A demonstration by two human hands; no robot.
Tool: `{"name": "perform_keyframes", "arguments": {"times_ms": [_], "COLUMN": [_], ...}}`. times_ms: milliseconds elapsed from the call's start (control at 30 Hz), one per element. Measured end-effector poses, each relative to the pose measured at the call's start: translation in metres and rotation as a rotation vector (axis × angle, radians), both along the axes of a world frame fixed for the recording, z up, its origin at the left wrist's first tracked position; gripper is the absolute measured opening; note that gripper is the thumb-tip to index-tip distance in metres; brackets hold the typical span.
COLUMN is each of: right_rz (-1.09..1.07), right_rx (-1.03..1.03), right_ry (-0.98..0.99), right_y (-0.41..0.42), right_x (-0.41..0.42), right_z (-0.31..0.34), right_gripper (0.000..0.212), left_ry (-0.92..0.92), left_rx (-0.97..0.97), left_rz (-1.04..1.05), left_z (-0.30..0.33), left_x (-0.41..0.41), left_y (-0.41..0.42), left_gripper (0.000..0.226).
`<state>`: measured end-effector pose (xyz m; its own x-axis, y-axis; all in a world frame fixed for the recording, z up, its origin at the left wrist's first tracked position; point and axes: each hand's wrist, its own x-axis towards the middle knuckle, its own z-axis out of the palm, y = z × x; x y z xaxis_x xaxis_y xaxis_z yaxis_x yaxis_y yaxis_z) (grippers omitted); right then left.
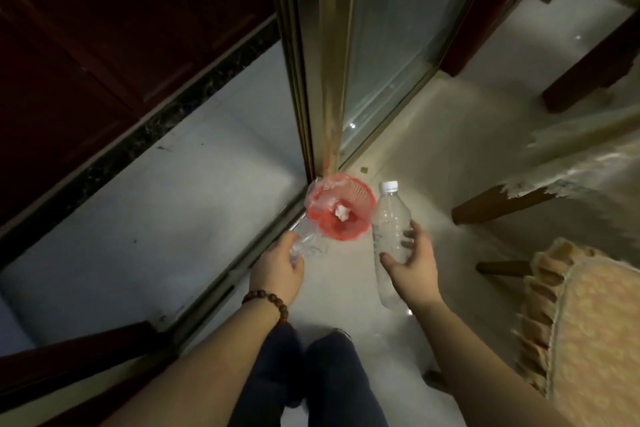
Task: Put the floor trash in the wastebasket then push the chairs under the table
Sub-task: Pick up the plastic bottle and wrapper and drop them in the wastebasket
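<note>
At centre frame, the left hand grips crumpled clear plastic wrap just beside the red slatted wastebasket; the right hand curls round a ribbed, transparent plastic bottle, white cap up. Risk: the small, light basket may tip, or the long bottle may overhang its rim. A cushioned chair waits at lower right.

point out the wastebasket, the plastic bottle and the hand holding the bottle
wastebasket [349, 198], head view, on its red slotted wall
plastic bottle [389, 222], head view, on its clear body
right hand [414, 260], head view, on the back of the hand
</note>
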<state>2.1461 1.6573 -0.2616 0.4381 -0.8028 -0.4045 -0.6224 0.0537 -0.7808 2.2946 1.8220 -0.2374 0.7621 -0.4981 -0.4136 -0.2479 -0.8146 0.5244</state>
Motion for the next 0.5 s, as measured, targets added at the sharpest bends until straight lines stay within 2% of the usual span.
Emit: {"name": "perform_keyframes", "arguments": {"times_ms": [133,367,500], "right_rz": [-0.076,-0.06,-0.011], "right_rx": [-0.004,-0.038,-0.056], "right_ry": [-0.148,-0.135,-0.103], "right_y": [-0.034,-0.071,-0.079], "right_x": [0.069,0.143,0.158], "right_z": [-0.094,-0.285,-0.351], "right_gripper": [0.076,0.077,0.081], "left_ry": [-0.022,-0.023,0.038], "left_rx": [0.025,0.046,-0.001], "left_rz": [-0.032,-0.058,-0.026], "left_z": [-0.098,-0.269,-0.33], "left_x": [0.041,0.096,0.116], "left_y": [-0.03,-0.054,-0.069], "left_gripper": [0.007,0.033,0.044]}}
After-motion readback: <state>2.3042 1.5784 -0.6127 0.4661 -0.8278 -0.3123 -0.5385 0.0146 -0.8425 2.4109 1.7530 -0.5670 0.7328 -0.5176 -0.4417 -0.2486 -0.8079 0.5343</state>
